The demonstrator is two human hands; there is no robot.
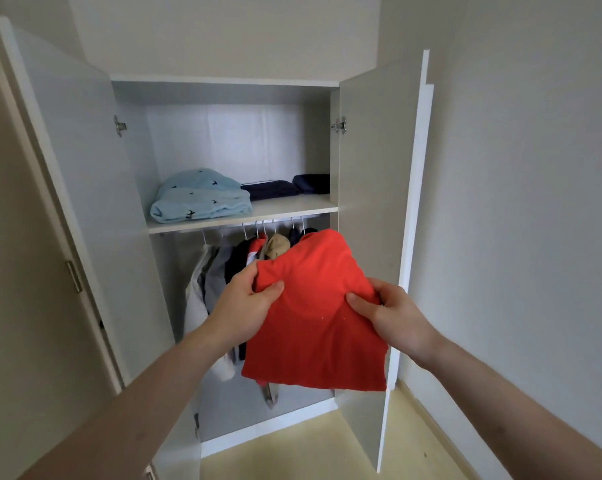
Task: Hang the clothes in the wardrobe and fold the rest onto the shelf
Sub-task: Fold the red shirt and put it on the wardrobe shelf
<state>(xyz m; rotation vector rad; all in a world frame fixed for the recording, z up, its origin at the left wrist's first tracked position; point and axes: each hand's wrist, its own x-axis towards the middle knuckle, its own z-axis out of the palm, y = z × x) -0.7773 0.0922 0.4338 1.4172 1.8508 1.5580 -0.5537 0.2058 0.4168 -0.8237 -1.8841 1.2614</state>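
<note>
A folded red garment [313, 317] is held up in front of the open wardrobe, below the shelf [285, 207]. My left hand [247, 303] grips its left edge, thumb on top. My right hand [393, 315] pinches its right edge. On the shelf lie a folded light-blue blanket with small dark marks [200, 197] at the left and two folded dark-blue items [270, 189] [311, 183] at the right. Under the shelf, several garments [223, 268] hang on white hangers from the rail [230, 226]; the red garment hides the right ones.
The left wardrobe door [70, 174] and right wardrobe door [379, 202] stand wide open on either side of my arms. A bare wall [517, 202] runs along the right. Pale wooden floor [292, 452] lies below the wardrobe.
</note>
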